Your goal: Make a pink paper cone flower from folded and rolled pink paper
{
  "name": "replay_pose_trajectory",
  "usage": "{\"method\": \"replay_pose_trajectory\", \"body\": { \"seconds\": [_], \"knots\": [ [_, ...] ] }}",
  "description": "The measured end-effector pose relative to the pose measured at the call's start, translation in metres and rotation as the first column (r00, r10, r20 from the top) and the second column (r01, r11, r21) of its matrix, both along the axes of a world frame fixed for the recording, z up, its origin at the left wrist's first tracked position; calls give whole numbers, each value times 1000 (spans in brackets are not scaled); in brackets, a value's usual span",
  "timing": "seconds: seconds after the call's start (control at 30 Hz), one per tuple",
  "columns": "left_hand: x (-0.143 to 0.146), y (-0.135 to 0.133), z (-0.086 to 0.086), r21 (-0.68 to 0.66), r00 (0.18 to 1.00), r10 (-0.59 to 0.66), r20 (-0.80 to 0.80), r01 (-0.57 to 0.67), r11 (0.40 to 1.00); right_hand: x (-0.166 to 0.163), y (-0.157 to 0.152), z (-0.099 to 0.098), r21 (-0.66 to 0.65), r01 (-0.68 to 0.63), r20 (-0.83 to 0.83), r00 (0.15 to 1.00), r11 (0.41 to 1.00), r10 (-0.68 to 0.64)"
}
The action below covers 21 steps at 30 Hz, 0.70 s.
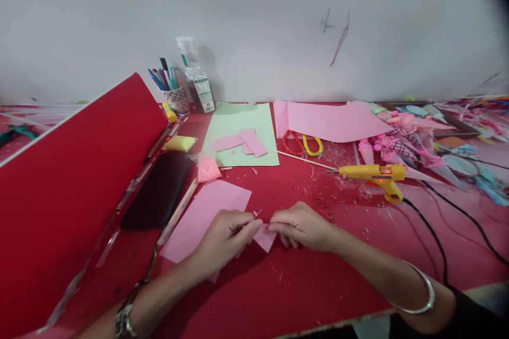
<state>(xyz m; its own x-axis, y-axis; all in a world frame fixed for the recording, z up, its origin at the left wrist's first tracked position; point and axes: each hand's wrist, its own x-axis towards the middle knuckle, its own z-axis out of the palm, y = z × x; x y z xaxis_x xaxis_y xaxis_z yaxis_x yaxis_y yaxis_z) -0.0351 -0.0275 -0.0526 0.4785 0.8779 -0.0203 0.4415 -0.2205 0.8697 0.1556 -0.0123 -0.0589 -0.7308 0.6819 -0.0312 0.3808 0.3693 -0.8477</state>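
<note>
Between my two hands is a small piece of pink paper (pixel 265 238), its lower corner pointing towards me. My left hand (pixel 227 233) pinches its left edge between thumb and forefinger. My right hand (pixel 300 226) is closed on its right edge, fingers curled. A larger pink sheet (pixel 199 217) lies flat on the red table, partly under my left hand. Further back, several pink paper strips (pixel 254 144) rest on a pale green sheet (pixel 242 116).
A yellow glue gun (pixel 374 172) lies at right with its black cord (pixel 431 233). Behind it are scissors (pixel 294 144) and pink paper cones (pixel 413 143). On the left stand a red board (pixel 79 190), a dark phone (pixel 159 190), a pen cup (pixel 176 100) and a bottle (pixel 202 90).
</note>
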Motion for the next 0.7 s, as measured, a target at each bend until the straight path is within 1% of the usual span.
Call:
{"method": "replay_pose_trajectory", "body": {
  "seconds": [0.07, 0.17, 0.27, 0.37, 0.43, 0.53, 0.63, 0.7],
  "knots": [
    [1, -1, -1, -54, 998, -10, 54, 13, 998, -3, -3, 1, 48, 30, 16, 999, 998, -31],
    [4, -3, -3, -127, 993, -78, 90, 90, 988, -7, -7, 2, 57, 101, -4, 995, 993, -101],
    [7, -4, -6, -166, 989, -105, 103, 122, 979, -9, -10, 0, -37, 155, -55, 986, 987, -157],
    [7, -4, -8, -157, 991, -91, 95, 105, 982, -10, -12, -2, -127, 164, -92, 980, 978, -176],
    [6, -4, -8, -146, 996, -50, 72, 60, 987, -11, -12, -2, -130, 169, -95, 979, 977, -182],
    [6, -5, -9, -118, 997, 61, 43, -55, 992, -11, -12, -1, -133, 175, -99, 977, 975, -189],
    [8, -8, -8, -79, 982, 181, 57, -176, 981, -11, -12, 1, -200, 160, -117, 976, 967, -185],
    [9, -9, -7, -67, 970, 229, 79, -224, 972, -11, -12, 2, -250, 140, -120, 977, 958, -174]
  ]
}}
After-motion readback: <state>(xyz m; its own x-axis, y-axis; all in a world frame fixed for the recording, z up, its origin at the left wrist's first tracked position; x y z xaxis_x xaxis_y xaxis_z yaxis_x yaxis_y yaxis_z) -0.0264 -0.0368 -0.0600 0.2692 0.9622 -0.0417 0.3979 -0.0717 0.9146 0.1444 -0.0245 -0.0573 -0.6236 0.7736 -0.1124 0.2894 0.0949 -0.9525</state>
